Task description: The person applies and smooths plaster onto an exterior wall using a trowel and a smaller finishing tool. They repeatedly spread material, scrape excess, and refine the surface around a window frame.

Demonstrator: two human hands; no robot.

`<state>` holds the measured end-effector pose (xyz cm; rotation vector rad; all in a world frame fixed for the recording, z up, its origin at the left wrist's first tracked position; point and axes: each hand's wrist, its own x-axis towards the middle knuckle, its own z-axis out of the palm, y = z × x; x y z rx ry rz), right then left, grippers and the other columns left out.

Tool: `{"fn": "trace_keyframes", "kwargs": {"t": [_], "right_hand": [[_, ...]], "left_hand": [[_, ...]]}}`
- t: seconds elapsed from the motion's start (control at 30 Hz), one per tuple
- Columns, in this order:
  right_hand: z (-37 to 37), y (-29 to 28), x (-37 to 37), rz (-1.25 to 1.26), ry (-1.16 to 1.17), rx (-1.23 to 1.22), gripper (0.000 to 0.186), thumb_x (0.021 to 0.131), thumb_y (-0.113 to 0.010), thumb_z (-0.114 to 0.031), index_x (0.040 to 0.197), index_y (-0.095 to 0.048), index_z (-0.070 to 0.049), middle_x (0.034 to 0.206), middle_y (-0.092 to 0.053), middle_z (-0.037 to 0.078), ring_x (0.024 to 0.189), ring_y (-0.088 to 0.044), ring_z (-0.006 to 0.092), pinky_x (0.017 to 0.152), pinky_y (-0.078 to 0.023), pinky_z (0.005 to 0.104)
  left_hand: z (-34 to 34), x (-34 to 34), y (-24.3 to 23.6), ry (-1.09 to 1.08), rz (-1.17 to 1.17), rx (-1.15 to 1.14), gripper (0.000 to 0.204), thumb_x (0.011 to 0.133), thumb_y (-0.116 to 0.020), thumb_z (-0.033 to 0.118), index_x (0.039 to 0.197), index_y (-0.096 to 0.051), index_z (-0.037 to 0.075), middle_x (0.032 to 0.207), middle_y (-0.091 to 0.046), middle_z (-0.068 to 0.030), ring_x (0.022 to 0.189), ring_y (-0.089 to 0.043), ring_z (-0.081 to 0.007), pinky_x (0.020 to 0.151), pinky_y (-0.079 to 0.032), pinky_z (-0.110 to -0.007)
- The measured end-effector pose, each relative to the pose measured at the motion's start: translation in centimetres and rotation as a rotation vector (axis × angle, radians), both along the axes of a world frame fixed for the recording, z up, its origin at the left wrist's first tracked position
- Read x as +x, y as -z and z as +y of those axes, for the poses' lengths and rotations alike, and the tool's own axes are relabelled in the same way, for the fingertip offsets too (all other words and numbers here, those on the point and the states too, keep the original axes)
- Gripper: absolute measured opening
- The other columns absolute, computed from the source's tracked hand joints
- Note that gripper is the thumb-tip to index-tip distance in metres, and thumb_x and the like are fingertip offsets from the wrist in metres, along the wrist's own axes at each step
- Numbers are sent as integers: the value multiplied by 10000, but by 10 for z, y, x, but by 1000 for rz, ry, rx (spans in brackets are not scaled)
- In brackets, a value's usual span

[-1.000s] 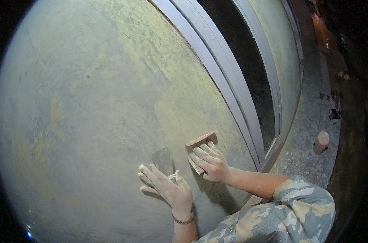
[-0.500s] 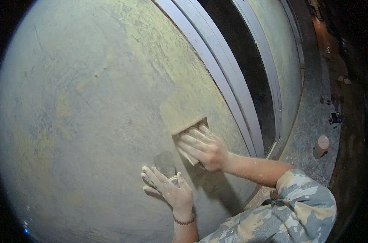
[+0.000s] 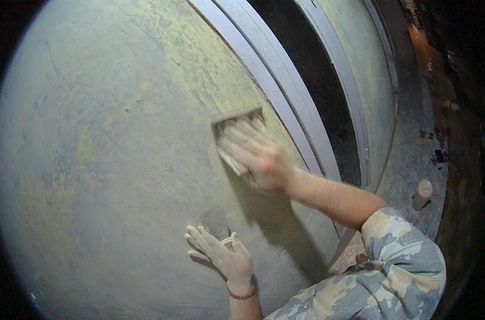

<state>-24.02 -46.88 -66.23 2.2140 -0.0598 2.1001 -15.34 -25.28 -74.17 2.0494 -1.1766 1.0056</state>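
Note:
A large curved-looking wall (image 3: 119,186) fills most of the view, grey with patchy yellowish areas. Against its upper right part my right hand (image 3: 255,154), dusted white and smeared by motion, presses a sheet of sandpaper (image 3: 217,128). The sheet's dark top edge shows beyond my fingertips, and a pale folded edge sticks out below them. Lower down, my left hand (image 3: 221,253) rests by the wall with fingers stretched out and thumb apart, also dusty. A pale curved edge (image 3: 228,242) shows between thumb and forefinger, beside a dark grey patch (image 3: 214,221); I cannot make out what they are.
To the right of the wall runs a pale frame (image 3: 263,69) around a dark opening (image 3: 311,69). Past it, on the grey floor, stands a pale cylindrical container (image 3: 423,194), with small scattered items (image 3: 441,155) farther off.
My right hand has slid the sandpaper up the wall and a little to the left. The left hand has stayed nearly in place, with its fingers still spread.

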Motion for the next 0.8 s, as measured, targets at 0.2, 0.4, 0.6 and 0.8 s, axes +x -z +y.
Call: {"fn": "trace_keyframes", "kwargs": {"t": [0.2, 0.4, 0.6, 0.8], "right_hand": [[-18, -32, -9, -162, 140, 161, 534, 837, -521, -4, 1365, -579, 41, 1372, -581, 287, 1315, -543, 427, 1158, -367, 531], [-16, -24, -13, 32, 155, 92, 521, 819, -589, -33, 1338, -594, 8, 1377, -591, 233, 1311, -538, 406, 1136, -363, 561], [-24, -51, -4, -210, 161, 128, 520, 836, -610, -88, 1343, -588, 27, 1374, -590, 254, 1319, -538, 402, 1150, -373, 514], [4, 22, -1, 121, -8, -24, 512, 842, -648, -124, 1336, -604, 4, 1376, -594, 239, 1338, -520, 405, 1141, -353, 579]], "left_hand": [[-1, 1, -1, -2, -28, 11, 777, 987, -533, 227, 1549, -130, -126, 1647, -84, -307, 1546, 32, -448, 1197, 104, -615], [-2, 2, 0, 1, -12, -12, 790, 959, -557, 188, 1557, -134, -108, 1649, -86, -303, 1546, 30, -448, 1197, 98, -622], [-2, 1, -1, -17, -31, -10, 790, 948, -572, 163, 1567, -146, -81, 1654, -100, -287, 1549, 4, -442, 1205, 61, -626], [-2, 1, -1, 16, 8, -16, 817, 929, -606, 157, 1559, -149, -90, 1644, -111, -310, 1547, 0, -453, 1198, 72, -632]]}}
